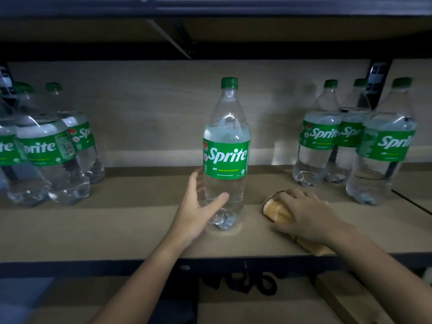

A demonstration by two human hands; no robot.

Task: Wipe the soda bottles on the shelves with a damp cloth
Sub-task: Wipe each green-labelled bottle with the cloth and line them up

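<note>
A: So, starting big: the wooden shelf (131,232) runs right across, with a cluster of Sprite bottles at the left (44,146) and another cluster at the right (350,136).

B: And the one being worked on?

A: The middle bottle (226,150) stands upright and alone near the front of the shelf, well apart from both clusters, green cap on, label facing out.

B: What are the hands doing?

A: The left hand (196,206) is at the bottle's lower left side. Its thumb lies across the clear front below the label and the fingers reach round behind, seen through the plastic. It looks like a loose, cupping hold rather than a tight grip. The right hand (308,213) lies palm-down on the yellowish cloth (277,211), which rests on the shelf just right of the bottle, fingers curved over it.

B: So which step is this?

A: I'd judge it's the moment between bottles: this one is steadied, and the cloth isn't on it.

B: Next move?

A: Probably gathering the cloth and bringing it to the bottle, while the left hand firms up so the bottle doesn't tip or spin.
</note>
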